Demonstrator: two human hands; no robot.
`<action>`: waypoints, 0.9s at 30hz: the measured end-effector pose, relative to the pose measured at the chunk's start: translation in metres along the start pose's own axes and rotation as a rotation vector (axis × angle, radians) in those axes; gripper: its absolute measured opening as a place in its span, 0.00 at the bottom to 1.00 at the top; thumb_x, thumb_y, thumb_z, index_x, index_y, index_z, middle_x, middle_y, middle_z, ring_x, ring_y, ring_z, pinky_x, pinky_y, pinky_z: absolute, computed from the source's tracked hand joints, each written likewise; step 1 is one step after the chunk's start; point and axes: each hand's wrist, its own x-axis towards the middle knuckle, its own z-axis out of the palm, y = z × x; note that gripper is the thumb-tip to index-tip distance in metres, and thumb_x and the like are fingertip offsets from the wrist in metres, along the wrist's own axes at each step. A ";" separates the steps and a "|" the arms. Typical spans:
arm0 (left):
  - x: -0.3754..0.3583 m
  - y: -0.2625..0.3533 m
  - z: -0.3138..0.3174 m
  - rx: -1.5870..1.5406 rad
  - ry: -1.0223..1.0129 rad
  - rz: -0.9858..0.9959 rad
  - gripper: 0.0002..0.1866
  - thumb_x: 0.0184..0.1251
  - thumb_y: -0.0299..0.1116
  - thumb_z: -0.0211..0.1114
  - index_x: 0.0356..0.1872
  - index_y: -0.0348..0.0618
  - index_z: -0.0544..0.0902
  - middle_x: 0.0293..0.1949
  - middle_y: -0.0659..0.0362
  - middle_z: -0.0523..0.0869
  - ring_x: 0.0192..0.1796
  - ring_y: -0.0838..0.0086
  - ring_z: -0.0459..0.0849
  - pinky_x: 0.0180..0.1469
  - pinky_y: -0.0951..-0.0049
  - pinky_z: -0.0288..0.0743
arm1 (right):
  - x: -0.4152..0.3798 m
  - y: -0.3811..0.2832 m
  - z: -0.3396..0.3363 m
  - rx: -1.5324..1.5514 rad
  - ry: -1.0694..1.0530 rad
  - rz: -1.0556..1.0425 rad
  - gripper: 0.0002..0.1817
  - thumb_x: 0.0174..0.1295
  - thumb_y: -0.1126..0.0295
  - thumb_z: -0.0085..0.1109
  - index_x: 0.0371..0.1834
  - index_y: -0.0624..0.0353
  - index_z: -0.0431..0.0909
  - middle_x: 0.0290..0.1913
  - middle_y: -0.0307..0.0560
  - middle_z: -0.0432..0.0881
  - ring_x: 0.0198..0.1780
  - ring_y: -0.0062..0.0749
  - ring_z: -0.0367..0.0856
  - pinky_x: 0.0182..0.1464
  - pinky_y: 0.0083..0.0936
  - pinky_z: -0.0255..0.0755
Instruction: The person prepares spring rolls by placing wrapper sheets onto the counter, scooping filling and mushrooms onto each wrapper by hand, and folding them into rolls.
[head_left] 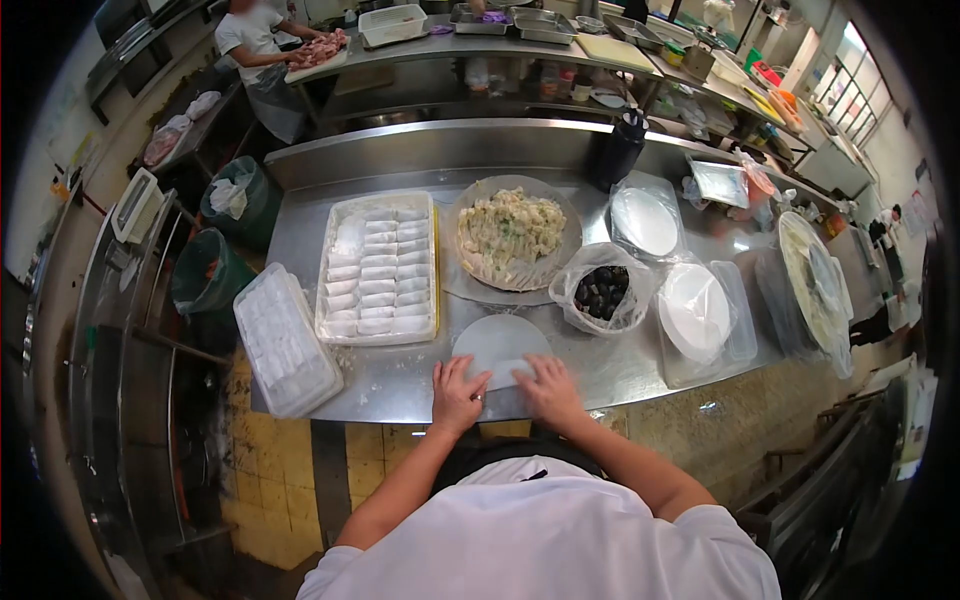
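Note:
A round, pale, thin wrapper [502, 340] lies on the steel counter in front of me. Its near edge is folded up into a roll between my two hands. My left hand [458, 395] grips the left end of that roll with bent fingers. At the other end, my right hand [550, 390], slightly blurred, has its fingers curled onto the wrapper. Just beyond is a round tray of chunky pale filling [512, 235]. A clear plastic bag [640, 300] of dark, round pieces stands to the right of the wrapper.
Left, a white tray [328, 270] holds rows of white rolls; another filled container [290, 345] overhangs the counter edge. White wrapper stacks [695, 312] and a black bottle [622, 150] stand right. Green bins [208, 270] are beyond the left edge. Across, a person [250, 45] handles meat.

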 end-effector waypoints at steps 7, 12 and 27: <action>0.002 -0.005 -0.011 -0.040 -0.106 0.002 0.14 0.69 0.37 0.74 0.53 0.62 0.97 0.74 0.50 0.83 0.80 0.47 0.75 0.86 0.33 0.57 | -0.044 -0.014 -0.008 -0.034 -0.230 0.357 0.32 0.74 0.45 0.67 0.79 0.39 0.80 0.93 0.62 0.52 0.89 0.75 0.52 0.82 0.81 0.53; 0.002 -0.008 -0.008 -0.059 -0.095 -0.001 0.14 0.71 0.40 0.74 0.55 0.59 0.96 0.76 0.51 0.82 0.81 0.48 0.74 0.86 0.33 0.57 | -0.041 -0.001 -0.027 0.112 -0.082 0.526 0.32 0.72 0.58 0.72 0.77 0.57 0.78 0.87 0.67 0.65 0.83 0.77 0.65 0.81 0.64 0.65; 0.007 0.001 -0.012 -0.022 -0.056 -0.091 0.16 0.69 0.46 0.76 0.54 0.59 0.95 0.76 0.49 0.82 0.80 0.48 0.78 0.84 0.33 0.62 | 0.277 0.126 0.011 0.306 -0.106 0.327 0.24 0.64 0.78 0.57 0.64 0.71 0.82 0.61 0.77 0.86 0.65 0.70 0.84 0.68 0.55 0.78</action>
